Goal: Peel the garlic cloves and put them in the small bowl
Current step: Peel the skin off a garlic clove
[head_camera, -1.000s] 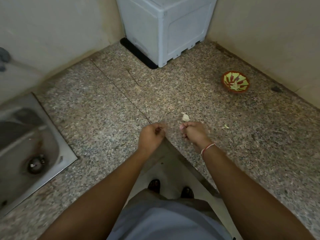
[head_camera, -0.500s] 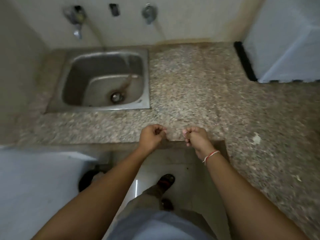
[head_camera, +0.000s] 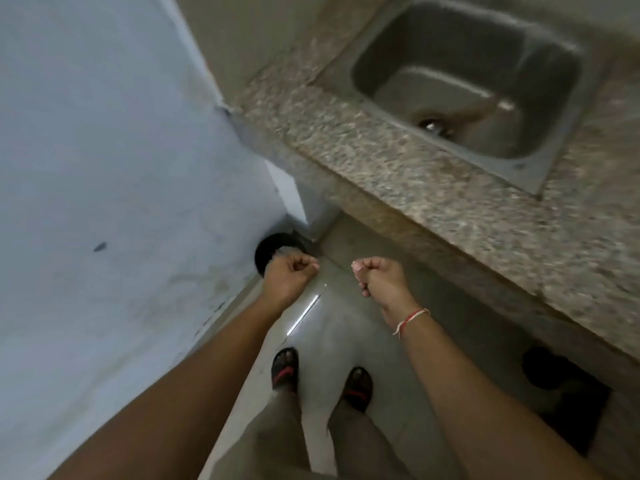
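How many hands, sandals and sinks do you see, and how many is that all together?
Hands: 2, the left hand and the right hand
Sandals: 2, the left sandal and the right sandal
Sinks: 1, the sink
Total: 5

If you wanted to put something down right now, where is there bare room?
The speckled counter has a bare strip between the sink and its front edge, and more bare stone right of the sink. The floor between the blue wall and the counter is narrow, taken up by the feet. Both hands, left and right, are curled over it; what they hold is hidden.
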